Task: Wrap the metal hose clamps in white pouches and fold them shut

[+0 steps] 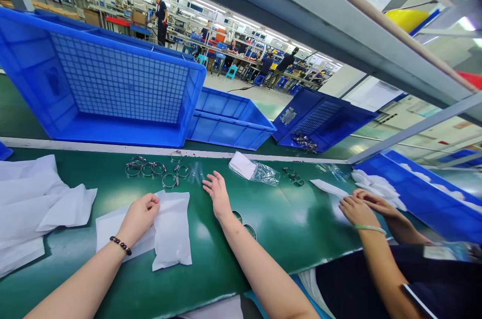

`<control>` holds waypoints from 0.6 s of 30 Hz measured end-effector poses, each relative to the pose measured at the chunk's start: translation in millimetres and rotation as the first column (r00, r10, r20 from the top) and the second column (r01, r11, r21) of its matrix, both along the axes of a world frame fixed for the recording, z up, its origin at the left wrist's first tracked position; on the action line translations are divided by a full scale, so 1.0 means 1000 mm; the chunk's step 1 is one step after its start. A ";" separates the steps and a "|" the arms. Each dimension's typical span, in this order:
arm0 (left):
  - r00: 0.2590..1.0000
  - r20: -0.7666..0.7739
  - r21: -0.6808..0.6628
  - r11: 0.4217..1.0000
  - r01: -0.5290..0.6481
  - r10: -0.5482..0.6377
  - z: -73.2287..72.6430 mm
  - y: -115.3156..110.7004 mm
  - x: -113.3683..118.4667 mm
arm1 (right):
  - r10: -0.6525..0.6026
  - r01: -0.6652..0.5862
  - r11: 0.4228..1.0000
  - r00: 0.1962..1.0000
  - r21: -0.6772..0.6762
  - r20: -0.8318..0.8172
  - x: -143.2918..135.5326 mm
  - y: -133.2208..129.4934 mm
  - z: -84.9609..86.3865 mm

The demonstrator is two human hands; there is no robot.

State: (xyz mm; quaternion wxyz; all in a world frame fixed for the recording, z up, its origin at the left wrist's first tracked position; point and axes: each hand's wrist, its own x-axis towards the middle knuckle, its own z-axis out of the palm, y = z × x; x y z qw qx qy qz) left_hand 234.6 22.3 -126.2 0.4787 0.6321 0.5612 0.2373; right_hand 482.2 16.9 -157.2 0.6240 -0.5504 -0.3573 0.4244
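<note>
Left fingers (152,201): pinching white pouch (172,233) at its upper-left corner
Right fingers (217,181): spread, released, right of the pouch
Pouch body: over table (286,223)
Metal rings (170,180): beyond the pouch

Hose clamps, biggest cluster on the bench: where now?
In the head view, the hose clamps lie left of centre on the green bench, between the left hand and the large blue crate.
</note>
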 end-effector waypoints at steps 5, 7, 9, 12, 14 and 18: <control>1.000 0.012 -0.014 1.000 -0.005 0.005 0.001 -0.001 0.001 | -0.002 0.017 0.994 0.990 -0.104 0.143 -0.003 -0.016 0.011; 0.996 0.087 -0.065 0.998 -0.021 0.027 -0.001 -0.001 0.002 | 0.069 -0.036 0.984 0.980 -0.172 0.189 -0.007 -0.018 0.018; 0.975 0.209 -0.150 0.987 -0.048 0.079 -0.003 0.000 0.003 | 0.186 -0.139 0.957 0.967 -0.254 0.175 -0.012 -0.017 0.024; 0.924 0.335 -0.264 0.960 -0.096 0.185 -0.006 0.002 0.003 | 0.401 -0.341 0.857 0.912 -0.387 0.086 -0.021 -0.014 0.027; 0.911 0.350 -0.296 0.949 -0.113 0.218 -0.007 0.003 0.002 | 0.497 -0.441 0.781 0.867 -0.441 0.013 -0.026 -0.014 0.026; 0.912 0.361 -0.321 0.944 -0.076 0.196 0.000 0.002 0.001 | 0.542 -0.500 0.728 0.839 -0.470 -0.054 -0.035 -0.016 0.023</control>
